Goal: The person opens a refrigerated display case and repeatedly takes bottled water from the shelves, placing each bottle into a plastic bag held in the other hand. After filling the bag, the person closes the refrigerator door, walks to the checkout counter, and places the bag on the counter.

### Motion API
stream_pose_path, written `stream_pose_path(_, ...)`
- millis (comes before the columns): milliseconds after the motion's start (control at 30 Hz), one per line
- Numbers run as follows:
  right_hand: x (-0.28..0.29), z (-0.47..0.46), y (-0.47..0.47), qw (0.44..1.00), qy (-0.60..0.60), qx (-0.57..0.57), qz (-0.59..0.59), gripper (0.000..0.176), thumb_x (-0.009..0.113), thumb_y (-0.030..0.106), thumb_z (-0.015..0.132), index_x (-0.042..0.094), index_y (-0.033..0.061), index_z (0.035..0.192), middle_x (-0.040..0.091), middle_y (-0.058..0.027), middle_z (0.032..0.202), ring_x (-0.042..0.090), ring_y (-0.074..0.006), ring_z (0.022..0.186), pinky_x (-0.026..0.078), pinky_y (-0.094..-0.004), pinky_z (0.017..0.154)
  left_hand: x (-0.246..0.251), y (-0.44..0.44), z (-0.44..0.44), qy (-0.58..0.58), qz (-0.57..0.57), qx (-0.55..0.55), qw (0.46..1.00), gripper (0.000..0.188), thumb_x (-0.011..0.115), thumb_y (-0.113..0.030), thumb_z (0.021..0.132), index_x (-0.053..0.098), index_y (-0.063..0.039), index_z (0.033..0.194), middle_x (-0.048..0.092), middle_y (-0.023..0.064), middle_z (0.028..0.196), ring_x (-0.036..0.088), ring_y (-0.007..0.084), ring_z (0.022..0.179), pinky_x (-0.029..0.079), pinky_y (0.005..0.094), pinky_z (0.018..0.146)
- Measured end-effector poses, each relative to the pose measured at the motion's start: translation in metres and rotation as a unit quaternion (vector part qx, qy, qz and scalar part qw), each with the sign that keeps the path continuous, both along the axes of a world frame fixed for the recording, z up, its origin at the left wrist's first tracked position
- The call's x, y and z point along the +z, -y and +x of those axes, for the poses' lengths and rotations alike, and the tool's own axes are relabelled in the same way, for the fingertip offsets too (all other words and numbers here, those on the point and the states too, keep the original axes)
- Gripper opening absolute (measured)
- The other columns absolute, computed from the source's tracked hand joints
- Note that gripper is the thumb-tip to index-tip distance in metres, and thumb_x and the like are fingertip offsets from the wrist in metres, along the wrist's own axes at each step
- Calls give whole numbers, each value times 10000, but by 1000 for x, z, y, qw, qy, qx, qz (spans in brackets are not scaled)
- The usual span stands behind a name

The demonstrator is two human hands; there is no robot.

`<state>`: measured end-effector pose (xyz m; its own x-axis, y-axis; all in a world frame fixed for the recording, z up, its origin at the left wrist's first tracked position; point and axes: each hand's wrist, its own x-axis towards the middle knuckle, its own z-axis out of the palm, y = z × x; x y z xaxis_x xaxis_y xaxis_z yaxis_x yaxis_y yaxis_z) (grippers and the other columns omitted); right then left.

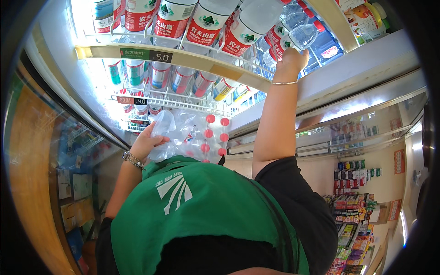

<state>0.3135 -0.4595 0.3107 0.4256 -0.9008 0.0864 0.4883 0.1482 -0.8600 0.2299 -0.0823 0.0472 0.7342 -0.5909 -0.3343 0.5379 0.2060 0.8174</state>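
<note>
My left hand (pixel 148 140) grips the loose, torn end of clear plastic wrap (pixel 173 129). The wrap covers a multipack of bottles with red caps (pixel 208 133), held in front of my body below the lower shelves. My right arm reaches up into a lit drinks cooler. At the right end of the upper shelf, my right hand (pixel 293 61) is closed around a clear water bottle (pixel 304 36) with a red cap and red label. The hand itself partly hides its fingers and the bottle's lower part. Red-labelled Nongfu Spring water bottles (pixel 206 25) stand upright along the same wire shelf.
A shelf rail (pixel 192 62) with price tags crosses before the upper bottles. Smaller bottles (pixel 160 77) fill the shelf below. The cooler's frame (pixel 357 79) runs close by my right arm; a glass door (pixel 86 137) is at left. Packaged goods (pixel 354 213) hang at far right.
</note>
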Motion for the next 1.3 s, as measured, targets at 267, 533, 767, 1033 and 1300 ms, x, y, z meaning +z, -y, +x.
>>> stream_pose_path(267,6,-3,-10,998,13,-2,55,634,295,461,910,292,102,1432,415,-179,1373,475,-289,1175,411,-439,923,-1,-1,2,4,5,-12,1000,620,498,20,852,290,-57,1431,621,101,1035,620,145,911,499,262,826)
stream_pose_path(533,-49,-50,-107,856,116,-104,-493,413,501,-63,796,392,-75,1195,389,-189,1287,461,-255,1121,387,-353,953,-3,-2,1,35,54,23,998,614,536,-34,859,315,-71,1431,611,47,946,600,97,815,498,234,744)
stream_pose_path(767,-210,-86,-209,512,-152,592,-603,166,509,-44,674,632,33,755,652,-161,792,631,-311,725,498,-377,650,-7,-1,1,71,104,41,991,641,576,-84,850,299,-33,1426,628,58,938,613,99,766,490,238,665)
stream_pose_path(1033,-313,-63,-199,225,-344,586,-698,259,574,23,706,700,48,931,672,-200,897,664,-310,832,516,-384,749,-11,-2,1,86,205,22,975,635,563,-84,835,280,13,1396,627,58,827,593,109,743,480,240,615)
stream_pose_path(1300,-332,-76,-177,10,-495,661,-564,301,548,156,778,668,22,1019,675,-162,923,666,-273,861,514,-380,760,-11,-5,3,105,171,14,980,576,573,-104,832,341,21,1344,602,40,811,572,99,734,465,235,650)
